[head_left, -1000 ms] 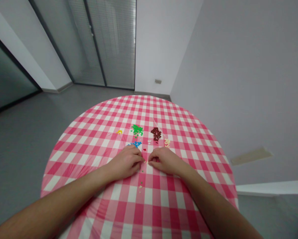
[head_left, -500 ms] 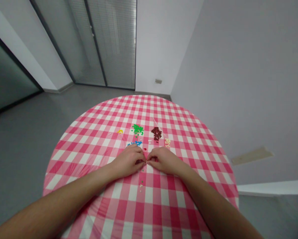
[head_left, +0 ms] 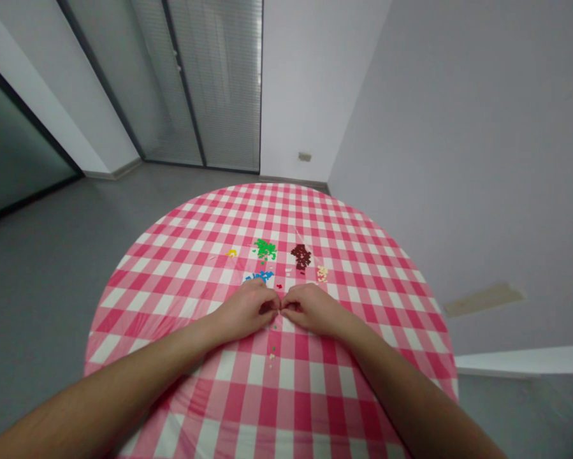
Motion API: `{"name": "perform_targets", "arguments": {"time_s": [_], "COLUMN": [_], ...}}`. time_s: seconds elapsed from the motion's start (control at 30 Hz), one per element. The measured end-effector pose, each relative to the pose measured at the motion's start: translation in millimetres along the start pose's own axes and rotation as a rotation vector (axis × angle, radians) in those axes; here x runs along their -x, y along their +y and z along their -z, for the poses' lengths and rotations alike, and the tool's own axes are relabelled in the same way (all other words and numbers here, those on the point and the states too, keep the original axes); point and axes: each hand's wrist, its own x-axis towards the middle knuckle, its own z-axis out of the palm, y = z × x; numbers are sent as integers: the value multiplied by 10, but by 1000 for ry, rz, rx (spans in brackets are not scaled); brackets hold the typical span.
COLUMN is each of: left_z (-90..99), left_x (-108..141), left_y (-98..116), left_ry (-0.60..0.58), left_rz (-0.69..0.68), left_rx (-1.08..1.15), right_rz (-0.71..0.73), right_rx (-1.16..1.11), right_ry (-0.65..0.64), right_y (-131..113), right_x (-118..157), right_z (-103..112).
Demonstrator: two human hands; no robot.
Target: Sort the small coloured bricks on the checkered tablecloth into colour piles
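Note:
My left hand (head_left: 248, 307) and my right hand (head_left: 313, 307) meet fingertip to fingertip over the table, each closed in a pinch. What they pinch is too small to name; a pale speck shows between the tips. Just beyond my left hand lie small blue pieces (head_left: 261, 276), partly hidden by its knuckles. A few red pieces (head_left: 279, 286) rest ahead of the gap between the hands. Below the fingertips, tiny green pieces (head_left: 273, 349) and whitish pieces (head_left: 271, 362) lie in a line toward me.
Farther back are piles of green pieces (head_left: 266, 248) and dark brown pieces (head_left: 301, 255). Yellow pieces (head_left: 231, 253) sit at the left, cream pieces (head_left: 322, 274) at the right, white pieces (head_left: 288, 271) between. A red-and-white checked cloth (head_left: 362, 255) covers the round table.
The pinched fingertips have shifted very slightly to the left, and my left fingers look a little more arched. The piles have not moved.

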Motion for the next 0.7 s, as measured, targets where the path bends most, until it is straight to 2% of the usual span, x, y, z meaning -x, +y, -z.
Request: {"name": "perform_targets", "arguments": {"time_s": [0.2,0.37,0.47,0.53,0.7], "left_z": [40,209,305,348,383], "left_x": [-2,24,48,59,61], "left_y": [24,-33,-78,-77,-13], "left_ry": [16,98,105,63,-156], "left_rz": [17,78,84,57,-99], "left_rx": [28,62,57,56,63], "right_rz": [1,-39,-45,-17,-21], "right_rx": [16,50,76,80,82], "right_ry": [15,38,51,49,34], "right_y": [-19,-68,-77,-66,39], "right_x": [23,13,-4,-6,18], "right_z": [14,-48,-95,-90,39]}}
